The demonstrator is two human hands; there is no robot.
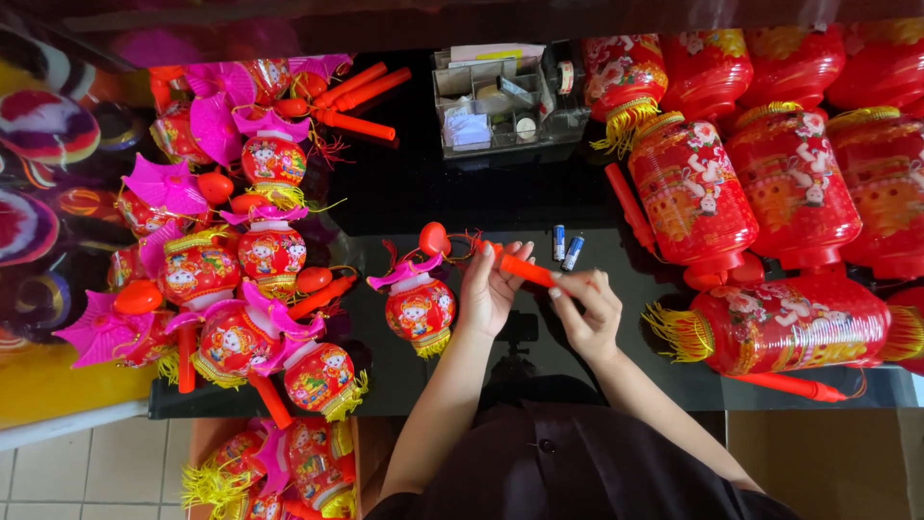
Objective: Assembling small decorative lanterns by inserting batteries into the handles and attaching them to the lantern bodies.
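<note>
Hands grip an orange handle: left hand closed round its lantern end, right hand pinching the other; batteries lie near, apparently for loading.

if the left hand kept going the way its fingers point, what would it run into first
Probably the two small batteries lying on the black table just beyond the left hand, though height above the table is unclear.
</note>
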